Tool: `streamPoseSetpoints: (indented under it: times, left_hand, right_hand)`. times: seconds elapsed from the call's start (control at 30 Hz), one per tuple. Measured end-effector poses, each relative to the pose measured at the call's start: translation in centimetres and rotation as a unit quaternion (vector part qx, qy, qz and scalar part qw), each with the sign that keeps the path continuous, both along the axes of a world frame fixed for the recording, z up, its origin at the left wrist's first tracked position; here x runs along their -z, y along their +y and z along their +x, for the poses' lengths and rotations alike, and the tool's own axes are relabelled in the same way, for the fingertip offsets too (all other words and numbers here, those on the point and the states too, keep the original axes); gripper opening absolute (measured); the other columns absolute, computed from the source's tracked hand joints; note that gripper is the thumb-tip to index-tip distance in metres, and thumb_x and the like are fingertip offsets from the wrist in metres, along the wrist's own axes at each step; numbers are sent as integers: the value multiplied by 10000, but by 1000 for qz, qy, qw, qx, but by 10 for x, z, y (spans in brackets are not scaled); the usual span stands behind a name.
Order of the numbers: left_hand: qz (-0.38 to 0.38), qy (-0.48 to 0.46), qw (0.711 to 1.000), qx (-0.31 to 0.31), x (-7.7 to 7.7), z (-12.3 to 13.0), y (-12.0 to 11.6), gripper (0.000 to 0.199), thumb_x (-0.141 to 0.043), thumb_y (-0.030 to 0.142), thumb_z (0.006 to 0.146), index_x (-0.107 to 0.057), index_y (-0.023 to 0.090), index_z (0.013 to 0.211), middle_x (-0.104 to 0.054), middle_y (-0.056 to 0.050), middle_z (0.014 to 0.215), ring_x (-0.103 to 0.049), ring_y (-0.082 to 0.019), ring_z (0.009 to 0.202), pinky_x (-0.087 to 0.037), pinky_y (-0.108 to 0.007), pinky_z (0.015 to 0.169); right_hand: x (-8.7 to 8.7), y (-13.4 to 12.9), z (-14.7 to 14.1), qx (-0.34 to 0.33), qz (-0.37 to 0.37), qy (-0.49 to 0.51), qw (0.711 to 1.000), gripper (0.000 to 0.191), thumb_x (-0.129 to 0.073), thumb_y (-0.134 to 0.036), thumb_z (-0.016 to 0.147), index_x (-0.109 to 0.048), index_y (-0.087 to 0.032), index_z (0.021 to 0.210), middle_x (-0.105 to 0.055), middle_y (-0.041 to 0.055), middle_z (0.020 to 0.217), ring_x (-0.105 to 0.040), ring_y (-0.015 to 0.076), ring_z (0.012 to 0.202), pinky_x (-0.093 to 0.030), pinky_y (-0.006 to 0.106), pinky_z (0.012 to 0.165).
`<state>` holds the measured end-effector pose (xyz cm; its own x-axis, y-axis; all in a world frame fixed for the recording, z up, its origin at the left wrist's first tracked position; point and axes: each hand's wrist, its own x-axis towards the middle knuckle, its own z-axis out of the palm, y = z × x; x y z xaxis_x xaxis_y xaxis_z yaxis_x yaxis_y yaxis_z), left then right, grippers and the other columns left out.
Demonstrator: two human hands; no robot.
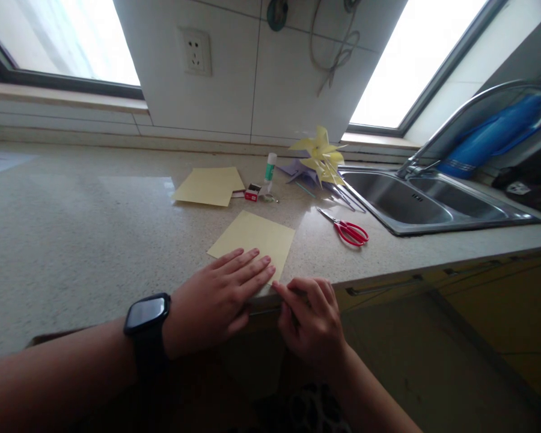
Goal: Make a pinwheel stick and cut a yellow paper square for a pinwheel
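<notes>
A yellow square sheet of paper [258, 233] lies on the speckled counter [85, 240] near its front edge. My left hand [220, 294], with a black watch on the wrist, rests flat on the sheet's near part, fingers stretched out. At the sheet's near corner is my right hand [311, 316], its index fingertip touching the corner and the other fingers curled. Whether its thumb pinches the paper from below cannot be made out. Farther back lie more yellow sheets [210, 185].
Behind the sheet stand a glue stick [270, 167] and a small red box [252, 192]. Red-handled scissors [351, 233] lie to the right, with yellow and purple paper pinwheels [321, 157] behind them. A steel sink [397, 198] is at the right.
</notes>
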<state>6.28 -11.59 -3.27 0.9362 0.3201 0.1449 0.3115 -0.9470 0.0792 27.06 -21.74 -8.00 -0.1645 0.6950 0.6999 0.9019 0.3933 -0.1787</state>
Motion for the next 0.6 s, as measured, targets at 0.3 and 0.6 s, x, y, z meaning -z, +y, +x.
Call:
streamPoseSetpoints:
  times: [0.3, 0.6]
  left_hand:
    - [-9, 12, 1000, -15, -2, 2, 0, 764, -578, 221, 843, -300, 168, 1552, -286, -99, 1636, -247, -280, 1507, -195, -443, 1249]
    - [-3, 11, 1000, -16, 0, 1, -1, 765, -578, 242, 828, -324, 111, 1537, -296, -118, 1628, -258, -279, 1504, -198, -424, 1250]
  right_hand:
    - [-1, 2, -4, 28, -11, -26, 999, 427, -621, -130, 842, -660, -187, 1264, -630, 85, 1015, -533, 241, 886, -438, 426, 805]
    - [-4, 5, -7, 62, -43, -47, 996, 461, -613, -200, 863, -626, -212, 1323, -630, 81, 1048, -522, 246, 895, -413, 437, 817]
